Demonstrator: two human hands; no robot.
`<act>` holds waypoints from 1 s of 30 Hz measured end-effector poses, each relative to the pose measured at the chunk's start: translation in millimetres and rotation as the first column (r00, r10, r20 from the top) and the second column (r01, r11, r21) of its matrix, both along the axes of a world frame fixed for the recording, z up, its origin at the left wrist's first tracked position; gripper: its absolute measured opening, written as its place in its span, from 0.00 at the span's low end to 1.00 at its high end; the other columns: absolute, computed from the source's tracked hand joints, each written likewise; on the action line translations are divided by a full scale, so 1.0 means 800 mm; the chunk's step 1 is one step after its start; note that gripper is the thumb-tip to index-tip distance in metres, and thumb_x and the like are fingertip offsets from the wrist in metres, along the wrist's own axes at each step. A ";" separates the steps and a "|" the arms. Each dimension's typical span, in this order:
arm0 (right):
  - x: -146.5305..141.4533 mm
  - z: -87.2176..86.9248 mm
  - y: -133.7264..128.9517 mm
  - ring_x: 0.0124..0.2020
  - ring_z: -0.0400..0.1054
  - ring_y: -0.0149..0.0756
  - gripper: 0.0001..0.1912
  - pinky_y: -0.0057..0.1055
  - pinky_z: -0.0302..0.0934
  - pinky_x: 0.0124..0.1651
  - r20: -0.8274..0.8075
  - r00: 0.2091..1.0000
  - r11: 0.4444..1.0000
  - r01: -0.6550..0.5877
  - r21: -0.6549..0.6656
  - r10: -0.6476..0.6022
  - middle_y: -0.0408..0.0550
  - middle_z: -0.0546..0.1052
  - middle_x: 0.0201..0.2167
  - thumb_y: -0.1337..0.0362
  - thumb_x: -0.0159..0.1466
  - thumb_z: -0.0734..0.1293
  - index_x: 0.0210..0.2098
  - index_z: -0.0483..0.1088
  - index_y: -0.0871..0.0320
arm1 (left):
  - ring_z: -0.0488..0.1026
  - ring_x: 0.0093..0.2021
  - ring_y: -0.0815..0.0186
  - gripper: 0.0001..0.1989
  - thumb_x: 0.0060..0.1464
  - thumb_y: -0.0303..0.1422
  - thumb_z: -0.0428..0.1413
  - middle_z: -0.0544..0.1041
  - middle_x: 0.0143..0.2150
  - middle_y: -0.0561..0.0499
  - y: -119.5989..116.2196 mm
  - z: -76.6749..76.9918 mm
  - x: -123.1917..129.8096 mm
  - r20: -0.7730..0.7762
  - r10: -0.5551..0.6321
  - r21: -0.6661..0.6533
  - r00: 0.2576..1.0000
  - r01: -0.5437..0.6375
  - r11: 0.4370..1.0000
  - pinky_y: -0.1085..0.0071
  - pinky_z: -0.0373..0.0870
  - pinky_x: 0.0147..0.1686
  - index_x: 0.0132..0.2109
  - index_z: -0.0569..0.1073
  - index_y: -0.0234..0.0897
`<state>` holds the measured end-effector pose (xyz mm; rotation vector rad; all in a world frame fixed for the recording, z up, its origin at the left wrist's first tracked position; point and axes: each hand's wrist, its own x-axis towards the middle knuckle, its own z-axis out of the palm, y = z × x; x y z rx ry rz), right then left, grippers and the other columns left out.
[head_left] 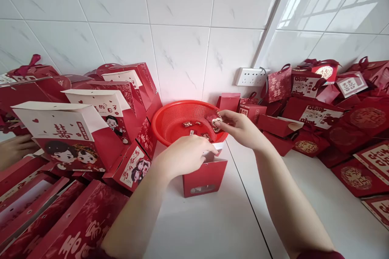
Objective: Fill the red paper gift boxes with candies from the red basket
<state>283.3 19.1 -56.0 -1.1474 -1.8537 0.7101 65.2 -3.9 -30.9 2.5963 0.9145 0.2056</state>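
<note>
A small red gift box [205, 180] with a clear window low on its front stands on the white table, its top open. My left hand [185, 156] is at the box's upper left edge, fingers curled over the opening; the fingertips are partly hidden. In my right hand [238, 125] a small red wrapped packet with a pale label [216, 122] is pinched between thumb and fingers, above the right rim of a red plastic colander [158, 123]. Several small wrapped pieces [187, 124] lie at the bottom of the colander.
Upright red and white gift boxes [65, 129] crowd the left side, with flatter red boxes [82, 218] in front. Another person's hand [18, 149] shows at the left edge. Filled-looking red boxes [319, 111] are piled right. A power strip [251, 77] sits against the tiled wall.
</note>
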 end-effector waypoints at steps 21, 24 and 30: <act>-0.005 0.015 -0.157 0.41 0.77 0.42 0.16 0.36 0.72 0.36 0.524 0.699 0.866 -0.468 -0.178 0.486 0.40 0.77 0.54 0.69 0.62 0.66 0.42 0.78 0.41 | 0.71 0.30 0.67 0.13 0.51 0.38 0.55 0.76 0.27 0.54 -0.012 0.022 -0.010 -0.199 0.017 -0.268 0.980 -0.071 0.961 0.74 0.61 0.33 0.39 0.80 0.39; -0.003 0.016 -0.168 0.37 0.78 0.43 0.19 0.39 0.71 0.31 0.495 0.740 0.888 -0.419 -0.189 0.455 0.32 0.77 0.52 0.65 0.59 0.67 0.42 0.77 0.29 | 0.72 0.31 0.66 0.14 0.50 0.36 0.55 0.77 0.28 0.55 -0.011 0.025 -0.006 -0.238 -0.041 -0.330 0.970 -0.041 0.943 0.74 0.62 0.33 0.43 0.80 0.44; -0.003 0.021 -0.163 0.31 0.77 0.41 0.16 0.38 0.70 0.27 0.476 0.753 0.888 -0.429 -0.167 0.453 0.33 0.79 0.50 0.65 0.59 0.67 0.40 0.78 0.32 | 0.74 0.33 0.64 0.16 0.49 0.35 0.56 0.78 0.30 0.55 -0.006 0.022 -0.004 -0.219 -0.040 -0.355 0.975 -0.041 0.934 0.75 0.63 0.34 0.46 0.80 0.46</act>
